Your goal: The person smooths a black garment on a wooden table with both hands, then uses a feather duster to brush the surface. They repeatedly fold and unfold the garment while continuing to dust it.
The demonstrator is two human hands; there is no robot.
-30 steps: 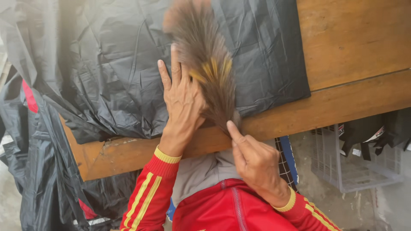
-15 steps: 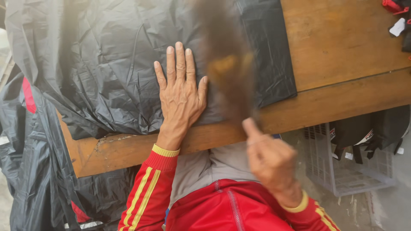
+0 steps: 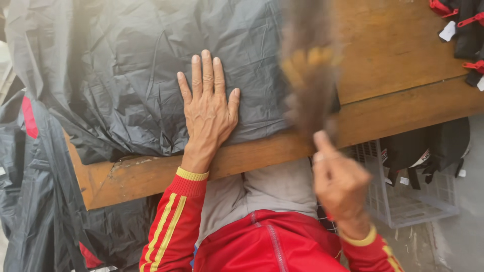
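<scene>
Black plastic sheet (image 3: 136,75) covers most of a wooden table (image 3: 403,55); 1 view only, head camera looking down.

Left hand (image 3: 209,108) lies flat on the sheet near the table's front edge, fingers spread and straight, gripping nothing, just pressing the plastic down.

Right hand (image 3: 340,184) is clenched around the handle of a feather duster (image 3: 307,75) (brown, with a few yellow feathers, heavily blurred). Index finger stands up along the handle. Duster head sits over the sheet's right edge, where plastic meets bare wood.

Step in hand, as I judge it: dusting or brushing the sheet while the flat hand pins it. Next stroke would call for the left palm holding firm so the thin plastic does not ride up under the feathers.

Around: more black plastic (image 3: 30,201) hanging at left, a white wire basket (image 3: 408,201) under the table at right, dark bags with red zips (image 3: 464,25) at the far corner.
</scene>
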